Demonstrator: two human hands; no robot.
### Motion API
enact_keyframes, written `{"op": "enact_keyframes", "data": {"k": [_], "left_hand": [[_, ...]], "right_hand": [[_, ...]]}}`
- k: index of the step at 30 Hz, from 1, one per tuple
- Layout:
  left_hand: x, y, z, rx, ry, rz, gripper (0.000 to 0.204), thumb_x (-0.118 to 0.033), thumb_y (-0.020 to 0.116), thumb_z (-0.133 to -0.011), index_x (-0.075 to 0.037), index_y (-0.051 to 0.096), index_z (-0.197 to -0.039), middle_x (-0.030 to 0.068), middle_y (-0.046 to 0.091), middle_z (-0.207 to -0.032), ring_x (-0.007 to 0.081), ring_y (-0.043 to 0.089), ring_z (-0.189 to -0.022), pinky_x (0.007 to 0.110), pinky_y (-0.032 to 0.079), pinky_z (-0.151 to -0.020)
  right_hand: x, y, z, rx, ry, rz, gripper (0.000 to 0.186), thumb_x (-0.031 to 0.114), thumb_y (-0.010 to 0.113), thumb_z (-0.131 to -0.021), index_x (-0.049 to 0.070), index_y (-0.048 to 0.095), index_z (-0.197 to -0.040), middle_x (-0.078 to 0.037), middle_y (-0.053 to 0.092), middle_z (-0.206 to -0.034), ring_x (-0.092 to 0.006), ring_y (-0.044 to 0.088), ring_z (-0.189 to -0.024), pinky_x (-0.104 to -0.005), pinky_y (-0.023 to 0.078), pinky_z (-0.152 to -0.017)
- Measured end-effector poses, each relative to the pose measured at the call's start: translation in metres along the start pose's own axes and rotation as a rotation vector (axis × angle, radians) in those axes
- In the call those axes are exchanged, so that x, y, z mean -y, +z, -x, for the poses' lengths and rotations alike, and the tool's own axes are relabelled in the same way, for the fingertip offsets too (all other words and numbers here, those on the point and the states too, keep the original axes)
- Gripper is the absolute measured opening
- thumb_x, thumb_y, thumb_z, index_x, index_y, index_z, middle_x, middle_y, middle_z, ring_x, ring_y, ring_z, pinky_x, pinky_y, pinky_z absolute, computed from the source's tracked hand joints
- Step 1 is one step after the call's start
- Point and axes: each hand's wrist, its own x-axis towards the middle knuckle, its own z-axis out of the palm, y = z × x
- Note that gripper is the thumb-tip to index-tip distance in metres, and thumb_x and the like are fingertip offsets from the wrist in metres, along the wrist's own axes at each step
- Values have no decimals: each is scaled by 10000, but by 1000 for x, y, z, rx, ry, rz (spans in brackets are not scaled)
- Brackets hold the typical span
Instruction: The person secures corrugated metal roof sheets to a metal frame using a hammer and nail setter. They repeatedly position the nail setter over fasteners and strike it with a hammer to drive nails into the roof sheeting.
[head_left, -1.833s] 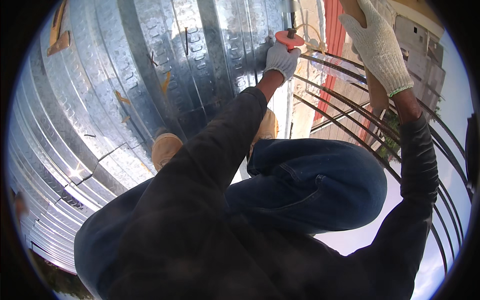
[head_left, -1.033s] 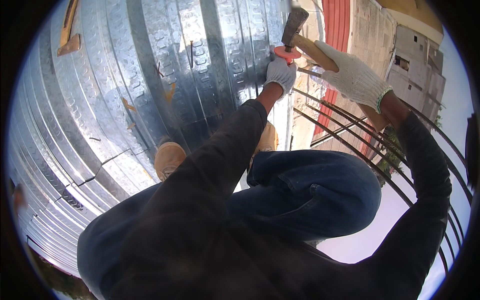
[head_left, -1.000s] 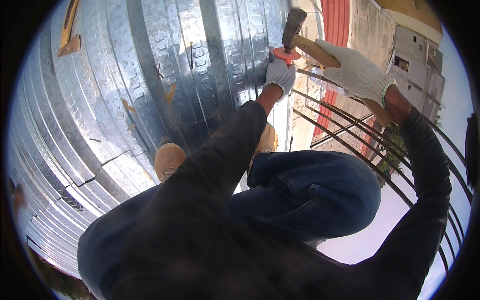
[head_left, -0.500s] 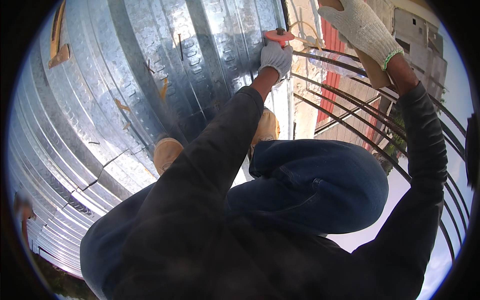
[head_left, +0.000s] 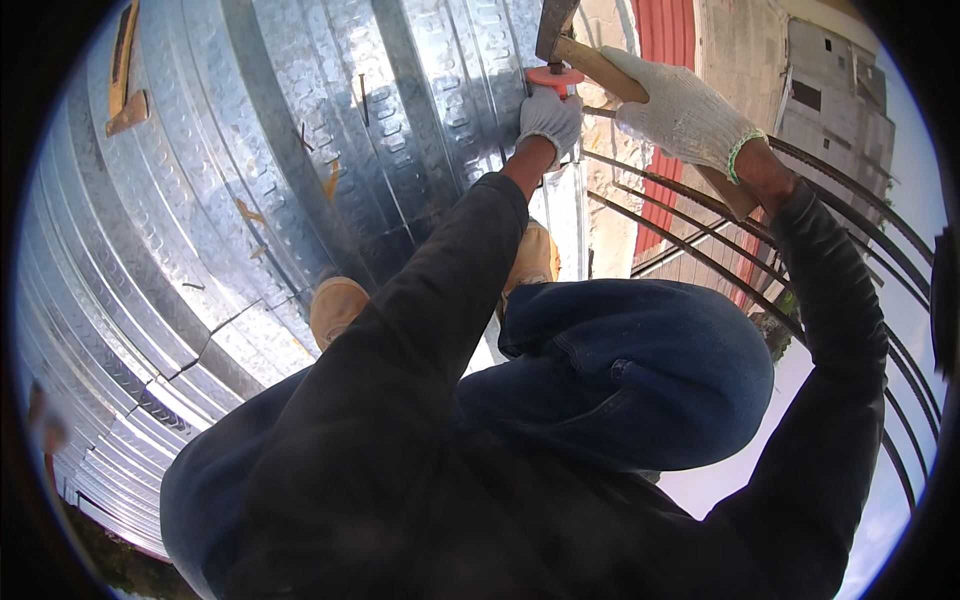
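My gloved left hand [head_left: 550,122] is closed on a chisel with a round red guard [head_left: 555,77], held upright at the edge of the ribbed galvanized metal deck [head_left: 270,110]. My gloved right hand [head_left: 685,110] grips the wooden handle of a hammer [head_left: 555,27], whose dark head sits at the top of the chisel.
A second hammer [head_left: 128,112] lies on the deck, with loose nails [head_left: 364,100]. My boots [head_left: 337,308] rest on the metal. Rebar rods [head_left: 660,232] project past the deck's right edge, over a drop toward a red corrugated strip [head_left: 662,35] and grey buildings [head_left: 830,90].
My right hand has swung the hammer up toward the upper right and back down onto the chisel. My left hand stays closed on the chisel, shifting slightly upward since one second ago.
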Motion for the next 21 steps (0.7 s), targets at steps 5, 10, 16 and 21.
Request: {"op": "enact_keyframes", "data": {"k": [5,10,16,21], "left_hand": [[7,-23,9,47,25,30,424,-356,680,-977,0,670,-1207,209,768,-991,412,770,-979,480,584,-856],[7,-34,19,89,138,52,397,-365,637,-1005,12,675,-1125,305,759,-994,506,747,-977,537,598,-821],[8,-33,41,16,263,187,339,-284,677,-1039,27,664,-1175,320,738,-1038,536,714,-1015,566,576,-859],[5,-21,30,-57,148,188,279,-242,668,-1036,-2,673,-1180,300,739,-1071,527,715,-1030,555,581,-860]], "right_hand": [[31,-42,12,-46,209,-187,726,427,748,-1075,200,479,-1710,-169,806,-1089,-187,780,-695,-307,671,-660],[24,-65,9,-73,180,-524,760,344,756,-1063,156,422,-1719,-176,691,-1281,-216,690,-955,-351,611,-845],[61,-89,22,-73,-121,-1429,810,244,766,-1049,103,353,-1731,-184,553,-1512,-252,583,-1266,-404,540,-1067],[82,-99,31,-39,-267,-1768,857,161,775,-1038,58,295,-1741,-191,438,-1704,-281,494,-1526,-449,480,-1252]]}}
